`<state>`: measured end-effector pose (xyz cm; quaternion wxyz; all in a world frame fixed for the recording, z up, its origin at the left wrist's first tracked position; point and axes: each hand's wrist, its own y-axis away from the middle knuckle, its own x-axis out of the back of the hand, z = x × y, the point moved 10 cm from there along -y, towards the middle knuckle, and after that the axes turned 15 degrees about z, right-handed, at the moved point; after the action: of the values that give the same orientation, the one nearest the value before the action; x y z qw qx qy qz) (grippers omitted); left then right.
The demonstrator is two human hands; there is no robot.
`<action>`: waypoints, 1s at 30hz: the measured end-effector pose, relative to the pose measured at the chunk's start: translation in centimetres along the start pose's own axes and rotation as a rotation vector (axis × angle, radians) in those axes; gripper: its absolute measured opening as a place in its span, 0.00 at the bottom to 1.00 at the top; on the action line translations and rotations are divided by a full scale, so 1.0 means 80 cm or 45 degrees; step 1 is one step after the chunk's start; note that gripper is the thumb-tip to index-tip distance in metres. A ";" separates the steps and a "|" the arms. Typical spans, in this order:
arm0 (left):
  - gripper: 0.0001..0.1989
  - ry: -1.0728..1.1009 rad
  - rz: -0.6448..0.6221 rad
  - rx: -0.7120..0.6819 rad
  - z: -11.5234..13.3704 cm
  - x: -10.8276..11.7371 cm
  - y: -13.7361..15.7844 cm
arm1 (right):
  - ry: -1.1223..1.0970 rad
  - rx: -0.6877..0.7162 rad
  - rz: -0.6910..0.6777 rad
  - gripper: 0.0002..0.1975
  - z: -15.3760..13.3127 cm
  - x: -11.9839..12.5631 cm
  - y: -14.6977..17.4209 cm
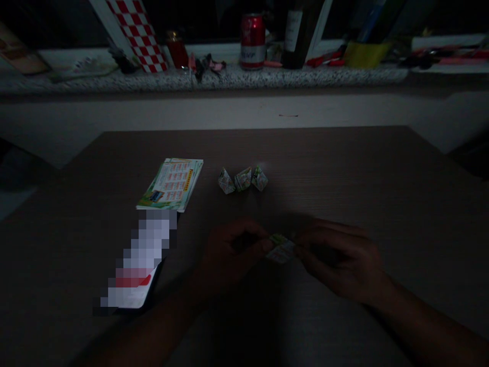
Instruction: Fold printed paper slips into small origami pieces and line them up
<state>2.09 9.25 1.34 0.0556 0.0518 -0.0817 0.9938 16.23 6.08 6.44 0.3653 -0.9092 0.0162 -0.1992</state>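
A small folded paper piece, printed in green and white, is held just above the table between my two hands. My left hand pinches its left corner between thumb and fingers. At its right corner, the thumb and fingertips of my right hand are closed on it. Beyond my hands, a folded paper piece, a second folded paper piece and a third folded paper piece stand in a row, with similar printing. The scene is dim, so the creases are hard to make out.
Left of my hands lies a stack of printed calendar cards, with a lit phone, partly blurred out, nearer to me. On the stone windowsill stand a red can, a dark bottle and a red-and-white checkered box.
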 end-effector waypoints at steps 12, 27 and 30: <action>0.02 -0.358 -0.096 -0.585 0.057 -0.007 0.012 | -0.016 0.123 -0.062 0.05 -0.012 -0.007 -0.001; 0.05 -0.448 -0.138 -0.941 0.079 -0.031 0.032 | -0.078 0.185 0.000 0.07 -0.027 -0.017 0.003; 0.03 -0.477 -0.153 -0.973 0.078 -0.036 0.035 | -0.073 0.237 0.002 0.08 -0.031 -0.020 0.005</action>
<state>5.17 5.20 6.70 0.1129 0.2116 -0.4493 0.8606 13.92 4.44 7.21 0.4488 -0.8765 -0.0120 -0.1735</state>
